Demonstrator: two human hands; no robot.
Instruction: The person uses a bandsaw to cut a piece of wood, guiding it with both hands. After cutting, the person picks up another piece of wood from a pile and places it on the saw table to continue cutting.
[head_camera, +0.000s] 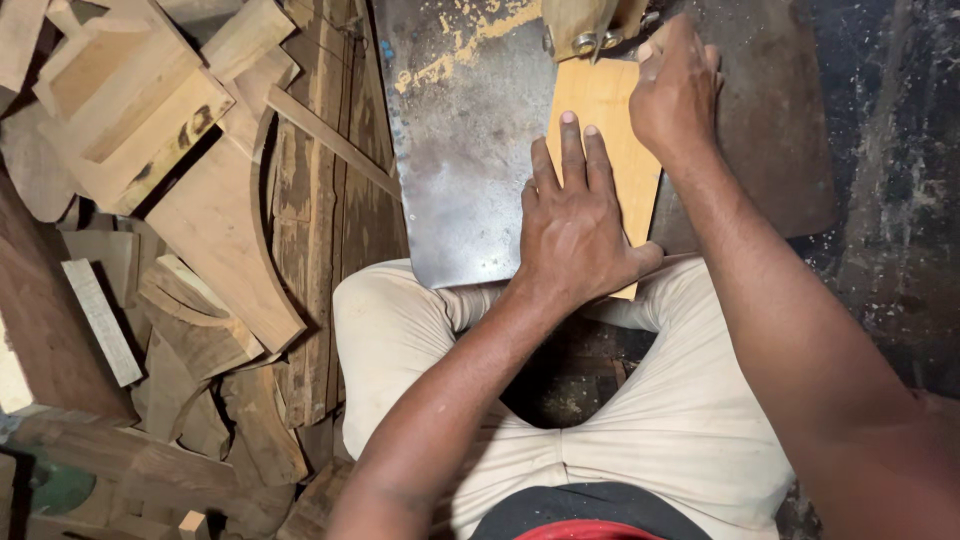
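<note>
Two hands: both are working one thin wooden board (603, 140) lying on a metal plate (460, 150).
Left hand (575, 235): fingers are spreading flat, pressing the near end down, gripping nothing.
Right hand (675, 95): fingers are curling at the far right corner; what they pinch is hidden.
Axis: running near to far, away from the knees.
Left side: wood offcuts (170, 200) are piling up.

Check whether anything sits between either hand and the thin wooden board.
Nothing visible does. The left hand lies flat on the wooden board, and the right hand rests at its top edge.
</note>
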